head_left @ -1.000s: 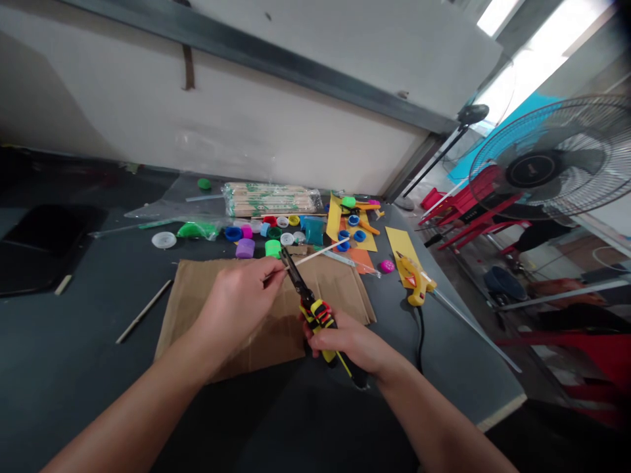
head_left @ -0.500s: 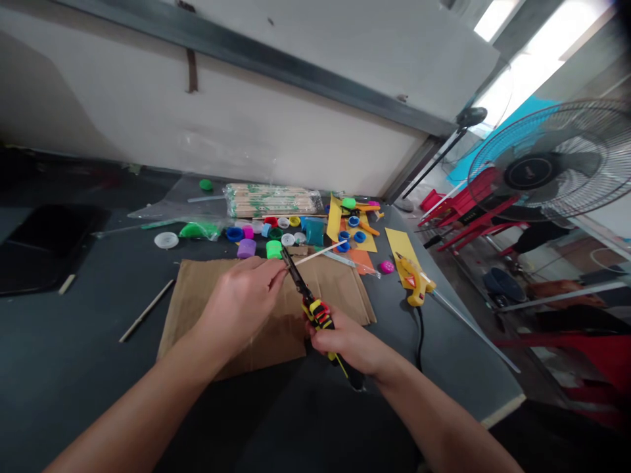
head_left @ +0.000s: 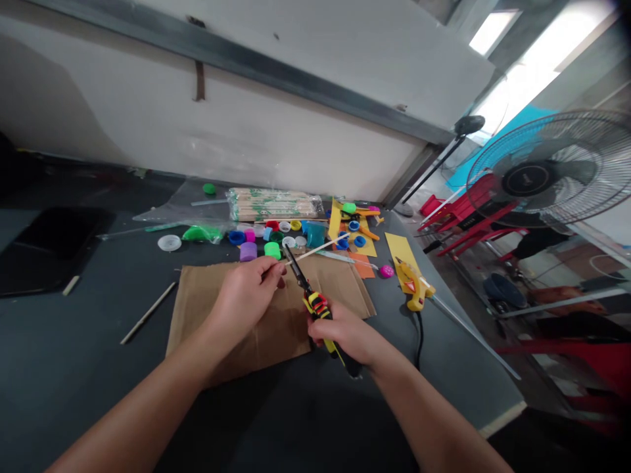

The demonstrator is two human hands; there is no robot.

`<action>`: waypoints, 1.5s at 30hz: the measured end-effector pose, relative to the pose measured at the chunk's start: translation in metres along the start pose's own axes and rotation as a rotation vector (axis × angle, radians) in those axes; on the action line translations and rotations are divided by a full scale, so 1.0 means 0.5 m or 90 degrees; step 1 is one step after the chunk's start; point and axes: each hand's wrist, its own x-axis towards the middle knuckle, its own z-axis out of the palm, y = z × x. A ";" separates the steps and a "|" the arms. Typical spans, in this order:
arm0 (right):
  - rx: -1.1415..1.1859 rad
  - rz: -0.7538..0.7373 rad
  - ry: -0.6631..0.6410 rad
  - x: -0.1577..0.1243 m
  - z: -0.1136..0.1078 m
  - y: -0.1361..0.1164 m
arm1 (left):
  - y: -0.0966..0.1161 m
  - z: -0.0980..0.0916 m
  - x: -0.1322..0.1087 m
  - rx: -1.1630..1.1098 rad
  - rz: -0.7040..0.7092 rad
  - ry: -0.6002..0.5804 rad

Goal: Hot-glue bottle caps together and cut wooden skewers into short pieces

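Observation:
My left hand (head_left: 249, 289) is closed, pinching the near end of a thin wooden stick (head_left: 323, 247). The stick points right and away, above the cardboard. My right hand (head_left: 348, 332) is wrapped round the black, yellow and red handles of a pair of pliers (head_left: 308, 289). Their dark jaws lie across the stick, just beside my left fingertips; whether they bite on it I cannot tell. Beneath both hands lies a flat piece of brown cardboard (head_left: 197, 315).
Several coloured bottle caps (head_left: 273, 250) lie behind the cardboard, before a plastic pack of wooden sticks (head_left: 276, 205). A yellow glue gun (head_left: 417, 289) with a black cord rests at right. A loose stick (head_left: 148, 313) and a dark phone-like slab (head_left: 49, 246) are at left. A fan (head_left: 530, 172) stands beyond the table.
The view has shifted slightly. My left hand has turned a little, and its fingers now sit slightly lower beside the jaws. Both hands keep their holds.

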 end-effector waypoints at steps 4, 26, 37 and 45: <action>0.046 0.048 -0.024 0.011 -0.008 -0.003 | -0.009 0.014 0.003 -0.032 -0.010 0.008; 0.025 -0.006 -0.035 0.009 -0.010 0.008 | -0.009 0.008 -0.011 0.139 0.142 0.097; 0.042 -0.009 -0.039 0.014 0.000 0.014 | -0.007 0.003 -0.012 0.119 0.141 0.098; 0.149 0.020 -0.058 0.003 0.001 -0.002 | -0.010 0.008 -0.014 0.137 0.169 0.113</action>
